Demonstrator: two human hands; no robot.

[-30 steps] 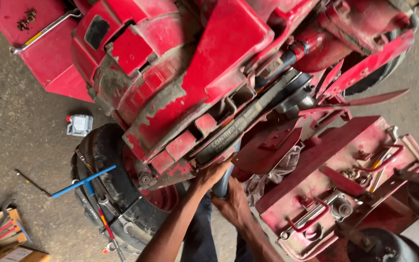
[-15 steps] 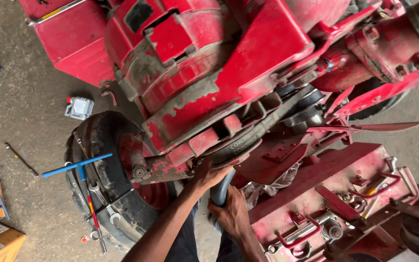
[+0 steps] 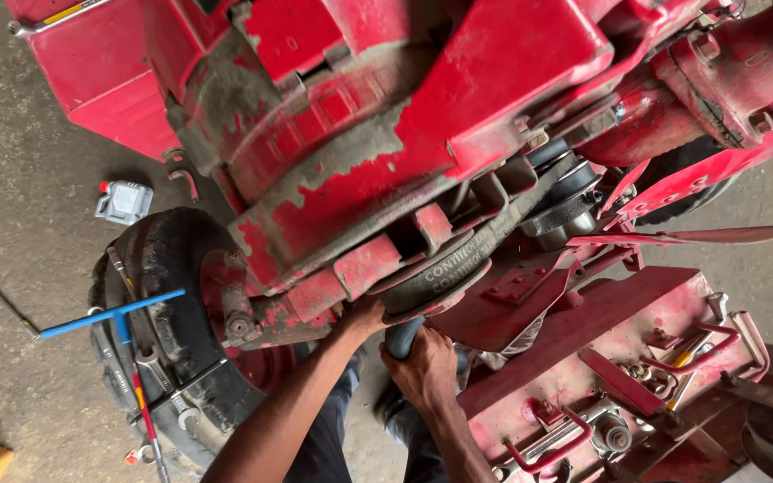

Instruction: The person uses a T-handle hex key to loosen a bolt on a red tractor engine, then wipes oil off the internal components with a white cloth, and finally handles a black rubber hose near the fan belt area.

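Note:
A worn red machine (image 3: 494,63) with chipped paint fills the view. A black drive belt (image 3: 445,268) runs round a pulley at its middle. My right hand (image 3: 424,368) is closed round a grey-blue tool handle (image 3: 402,336) that points up under the belt. My left hand (image 3: 364,317) reaches under the red frame just left of the belt and touches it. Its fingertips are hidden by the frame.
A black tyre with a red rim (image 3: 167,268) lies left of my arms, with a blue T-handle wrench (image 3: 114,315), spanners and a red-handled screwdriver (image 3: 143,411) on it. A small white canister (image 3: 124,201) stands on the concrete floor. A red tool tray (image 3: 637,376) sits at the lower right.
The view has closed in and shifted, so the machine looks larger. Both hands stay at the same spot under the belt, the right one still on the handle.

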